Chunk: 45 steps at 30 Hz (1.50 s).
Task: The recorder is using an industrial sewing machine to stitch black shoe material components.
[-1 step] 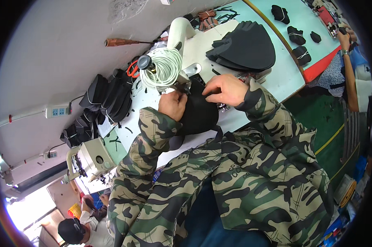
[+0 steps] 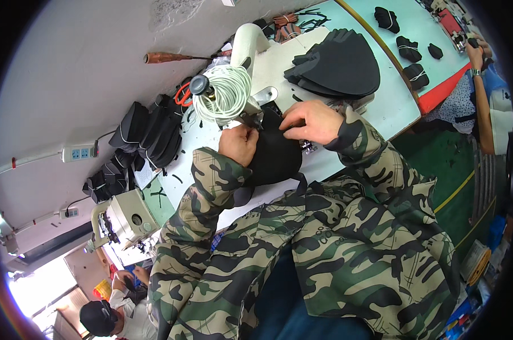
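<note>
A black fabric piece (image 2: 274,158) lies under the head of a sewing machine (image 2: 247,48) and hangs over the table's near edge. My left hand (image 2: 237,145) is closed on its left side, fingers curled in beside the needle area. On the opposite side, the bent fingertips and thumb of my right hand (image 2: 315,122) grip the fabric's upper right edge. The needle area itself is mostly hidden by the machine head and my fingers. A coil of pale cord (image 2: 228,93) sits on top of the machine head.
Stacked dark curved pieces (image 2: 338,65) lie beyond my right hand. Tied black bundles (image 2: 148,133) stand left by the wall, near red-handled scissors (image 2: 182,95) and a screwdriver (image 2: 168,58). Another sewing machine (image 2: 133,218) is lower left. Co-workers sit lower left and far right.
My right hand has shifted very slightly over the fabric. My left hand keeps its place. The hands of the co-worker at lower left have moved a little.
</note>
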Motion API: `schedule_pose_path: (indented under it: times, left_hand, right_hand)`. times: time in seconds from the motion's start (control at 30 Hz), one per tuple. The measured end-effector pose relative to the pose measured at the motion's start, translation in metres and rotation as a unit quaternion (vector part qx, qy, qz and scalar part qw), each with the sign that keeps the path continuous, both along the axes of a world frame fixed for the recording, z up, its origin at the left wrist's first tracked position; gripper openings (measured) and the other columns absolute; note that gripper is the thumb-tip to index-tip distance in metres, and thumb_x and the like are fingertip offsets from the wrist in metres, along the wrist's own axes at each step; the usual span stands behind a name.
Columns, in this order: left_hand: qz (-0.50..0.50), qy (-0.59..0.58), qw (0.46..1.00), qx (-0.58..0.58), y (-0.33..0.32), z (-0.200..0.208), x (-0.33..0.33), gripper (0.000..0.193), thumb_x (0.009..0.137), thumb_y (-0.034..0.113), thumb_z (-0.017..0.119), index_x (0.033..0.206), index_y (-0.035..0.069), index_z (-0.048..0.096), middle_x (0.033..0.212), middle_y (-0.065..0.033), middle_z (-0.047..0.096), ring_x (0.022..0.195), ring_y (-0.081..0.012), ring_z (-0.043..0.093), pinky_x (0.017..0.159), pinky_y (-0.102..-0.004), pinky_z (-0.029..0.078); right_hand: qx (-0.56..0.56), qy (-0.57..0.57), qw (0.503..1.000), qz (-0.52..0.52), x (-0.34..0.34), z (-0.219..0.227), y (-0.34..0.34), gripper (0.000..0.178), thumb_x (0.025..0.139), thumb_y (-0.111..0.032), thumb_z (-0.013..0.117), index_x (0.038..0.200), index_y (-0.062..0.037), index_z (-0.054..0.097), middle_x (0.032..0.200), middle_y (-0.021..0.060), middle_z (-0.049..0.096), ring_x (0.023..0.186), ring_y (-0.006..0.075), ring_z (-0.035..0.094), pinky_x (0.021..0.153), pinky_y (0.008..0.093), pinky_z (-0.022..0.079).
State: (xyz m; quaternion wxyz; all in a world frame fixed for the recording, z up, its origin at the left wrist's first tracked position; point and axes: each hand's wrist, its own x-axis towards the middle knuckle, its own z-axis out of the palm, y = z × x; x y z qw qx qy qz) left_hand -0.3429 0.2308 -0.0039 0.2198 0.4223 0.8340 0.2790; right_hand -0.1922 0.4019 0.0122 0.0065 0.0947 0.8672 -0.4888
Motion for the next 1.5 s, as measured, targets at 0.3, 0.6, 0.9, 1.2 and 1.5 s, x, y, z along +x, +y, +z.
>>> schedule_pose_path:
  times: [0.3,0.6,0.9,1.2,1.5]
  left_hand:
    - [0.041,0.012,0.999,-0.024,0.001,0.006,0.013,0.023,0.082,0.019,0.058,0.084,-0.003,0.065,0.070,-0.0243,0.060,0.066,-0.0388,0.061,0.061,-0.0400,0.048]
    - [0.033,-0.091,0.993,-0.061,-0.002,0.007,0.013,0.026,0.091,0.017,0.047,0.100,-0.004,0.059,0.067,-0.0163,0.062,0.051,-0.0243,0.060,0.049,-0.0329,0.047]
    - [-0.059,-0.559,0.823,-0.083,-0.039,0.035,0.009,0.031,0.096,0.030,0.041,0.102,0.002,0.053,0.064,-0.0085,0.059,0.034,-0.0115,0.047,0.032,-0.0201,0.028]
    - [0.096,-0.580,0.802,-0.105,-0.020,-0.006,-0.038,0.024,0.091,0.023,0.046,0.079,0.004,0.056,0.047,-0.0026,0.047,0.032,-0.0100,0.038,0.028,-0.0225,0.023]
    - [0.014,-0.256,0.959,-0.118,0.006,-0.004,-0.018,0.034,0.092,0.026,0.049,0.071,0.000,0.056,0.047,-0.0045,0.048,0.032,-0.0123,0.041,0.032,-0.0268,0.031]
  right_hand:
    - [-0.040,-0.064,0.995,0.070,-0.022,-0.002,0.016,0.025,0.069,-0.023,0.068,0.087,-0.0052,0.070,0.092,0.0148,0.064,0.080,0.0256,0.061,0.070,0.0326,0.047]
    - [0.037,-0.026,0.995,0.090,-0.022,0.005,0.013,0.027,0.068,-0.013,0.065,0.094,-0.0032,0.067,0.083,0.0145,0.066,0.076,0.0292,0.063,0.071,0.0345,0.049]
    - [-0.154,0.089,0.976,-0.123,0.021,0.046,0.003,0.016,0.080,-0.001,0.058,0.095,0.0021,0.064,0.086,0.0054,0.065,0.076,0.0076,0.057,0.070,0.0214,0.046]
    - [0.027,-0.007,0.999,0.018,0.033,0.001,-0.087,0.033,0.077,-0.013,0.060,0.111,-0.0136,0.060,0.085,0.0119,0.065,0.069,0.0338,0.057,0.070,0.0403,0.045]
    - [0.131,0.113,0.975,-0.139,0.033,0.042,-0.053,0.052,0.076,-0.008,0.060,0.127,-0.0086,0.047,0.076,0.0167,0.061,0.067,0.0335,0.060,0.061,0.0398,0.048]
